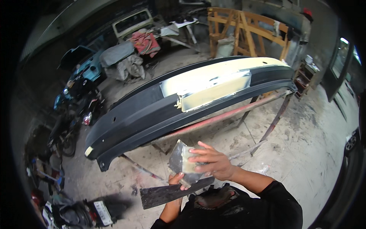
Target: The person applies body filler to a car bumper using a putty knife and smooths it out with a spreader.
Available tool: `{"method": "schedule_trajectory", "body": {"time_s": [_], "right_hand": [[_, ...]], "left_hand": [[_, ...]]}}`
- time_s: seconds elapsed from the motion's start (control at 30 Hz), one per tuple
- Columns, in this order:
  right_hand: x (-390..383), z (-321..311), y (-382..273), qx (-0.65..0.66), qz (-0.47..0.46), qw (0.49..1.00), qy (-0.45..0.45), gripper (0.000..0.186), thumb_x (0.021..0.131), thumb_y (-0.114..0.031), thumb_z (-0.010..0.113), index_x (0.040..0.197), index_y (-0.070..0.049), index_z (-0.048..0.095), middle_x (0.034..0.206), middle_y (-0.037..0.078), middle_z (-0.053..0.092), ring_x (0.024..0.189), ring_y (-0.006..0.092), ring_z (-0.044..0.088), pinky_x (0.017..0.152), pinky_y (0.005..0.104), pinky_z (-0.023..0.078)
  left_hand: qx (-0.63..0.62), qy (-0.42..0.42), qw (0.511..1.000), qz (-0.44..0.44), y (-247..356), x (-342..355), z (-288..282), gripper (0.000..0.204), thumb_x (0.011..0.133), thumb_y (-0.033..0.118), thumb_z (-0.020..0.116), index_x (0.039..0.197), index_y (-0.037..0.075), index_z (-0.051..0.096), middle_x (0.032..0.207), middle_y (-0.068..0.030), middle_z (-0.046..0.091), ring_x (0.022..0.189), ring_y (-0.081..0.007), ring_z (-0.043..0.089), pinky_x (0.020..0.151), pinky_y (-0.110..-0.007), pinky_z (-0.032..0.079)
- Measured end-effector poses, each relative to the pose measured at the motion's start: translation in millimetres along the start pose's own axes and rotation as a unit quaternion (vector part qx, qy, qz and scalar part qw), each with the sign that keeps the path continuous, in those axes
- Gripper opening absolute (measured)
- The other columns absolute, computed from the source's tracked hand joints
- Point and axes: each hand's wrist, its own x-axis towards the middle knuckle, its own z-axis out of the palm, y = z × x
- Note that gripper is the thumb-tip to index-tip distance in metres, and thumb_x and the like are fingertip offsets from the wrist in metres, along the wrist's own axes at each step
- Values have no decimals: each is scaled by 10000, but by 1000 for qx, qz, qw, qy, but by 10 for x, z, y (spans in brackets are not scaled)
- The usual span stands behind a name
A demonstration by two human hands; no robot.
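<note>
In front of my chest, my left hand (177,179) is closed round the lower edge of a grey, smeared square plate (175,162). My right hand (212,162) comes in from the right, its fingers laid across a pale flat piece (187,163) against that plate. Whether this piece is a spreader or a layer of filler, I cannot tell. A long dark flat board (160,194) slants just below, close to my left hand; what holds it is hidden. Beyond my hands lies a black car bumper (141,116), with cream filler (211,94) spread over its middle and right part.
A stand with a red bar (223,119) carries the bumper, its legs reaching the stained floor. Motorcycles (85,101) stand at the left, another (76,213) at the lower left. Behind are a wooden frame (248,32) and covered items (122,59). A dark car (349,168) edges the right.
</note>
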Motion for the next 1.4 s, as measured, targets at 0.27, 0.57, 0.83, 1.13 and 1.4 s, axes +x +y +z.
{"method": "schedule_trajectory", "body": {"time_s": [0.27, 0.57, 0.83, 1.13, 1.4], "right_hand": [[302, 449, -298, -206, 65, 968, -129, 386, 931, -400, 552, 1264, -230, 647, 1411, 51, 540, 1367, 327, 426, 1084, 504, 314], [215, 812, -322, -244, 141, 959, -30, 409, 952, -375, 535, 1272, -139, 629, 1404, 123, 533, 1331, 339, 462, 991, 461, 393], [128, 965, -365, -207, 270, 935, 105, 409, 869, -25, 587, 1275, -70, 608, 1285, 144, 611, 1192, 344, 570, 988, 428, 447], [770, 253, -344, -540, 196, 813, 94, 584, 678, 109, 540, 1228, -76, 611, 1222, 130, 605, 1080, 347, 565, 927, 433, 436], [1373, 93, -66, -639, 162, 752, 20, 584, 708, 53, 583, 1271, -104, 576, 1285, 56, 566, 1150, 278, 518, 877, 385, 389]], "left_hand": [[39, -57, 995, -67, 645, 56, -484, 465, 871, 113, 612, 1266, -73, 450, 865, -180, 647, 384, -108, 483, 345, -238, 396], [45, -85, 990, -105, 937, 153, -749, 480, 868, 120, 633, 1265, -81, 452, 897, -194, 649, 406, -102, 495, 355, -225, 398], [24, -123, 988, -87, 1153, 309, -740, 475, 873, 125, 633, 1257, -83, 446, 910, -203, 649, 417, -92, 504, 362, -203, 405], [15, -102, 993, -61, 1204, 241, -809, 497, 862, 101, 635, 1281, -79, 438, 1005, -208, 646, 445, -96, 517, 373, -206, 413], [16, -95, 993, -64, 1106, 169, -927, 478, 874, 76, 610, 1289, -72, 426, 994, -188, 637, 455, -97, 500, 391, -212, 408]]}}
